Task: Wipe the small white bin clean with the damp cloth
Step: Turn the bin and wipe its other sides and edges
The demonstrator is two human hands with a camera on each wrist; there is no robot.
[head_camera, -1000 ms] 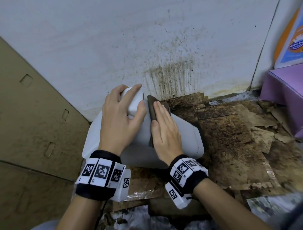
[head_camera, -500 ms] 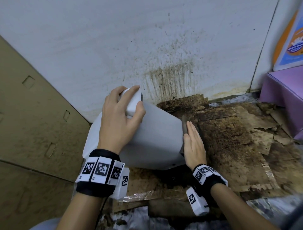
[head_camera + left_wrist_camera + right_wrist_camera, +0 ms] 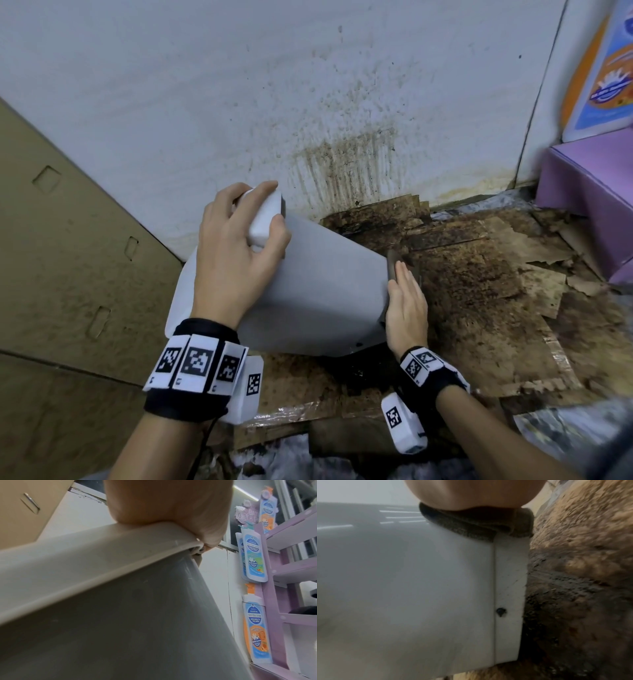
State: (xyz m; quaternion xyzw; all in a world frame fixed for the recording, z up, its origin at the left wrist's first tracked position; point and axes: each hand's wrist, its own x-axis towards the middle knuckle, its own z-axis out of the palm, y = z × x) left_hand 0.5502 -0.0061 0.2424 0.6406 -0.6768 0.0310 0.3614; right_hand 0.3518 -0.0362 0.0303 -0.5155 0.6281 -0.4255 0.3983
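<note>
On the stained cardboard by the wall, the small white bin lies tipped on its side, top end toward my left, base toward my right. My left hand grips the bin's upper end, fingers curled over a white block-like part at its rim, thumb on the near side; the left wrist view shows the rim edge right under my palm. My right hand is flat with fingers straight, pressing the damp cloth against the base end of the bin. Cloth is dark and folded, sandwiched between palm and bin in the right wrist view; only a thin edge shows from the head view. Base has 1 small dark spot, maybe a hole or dirt, too blurry to tell. A purple shelf stands at far right, brown cardboard panel at left.
</note>
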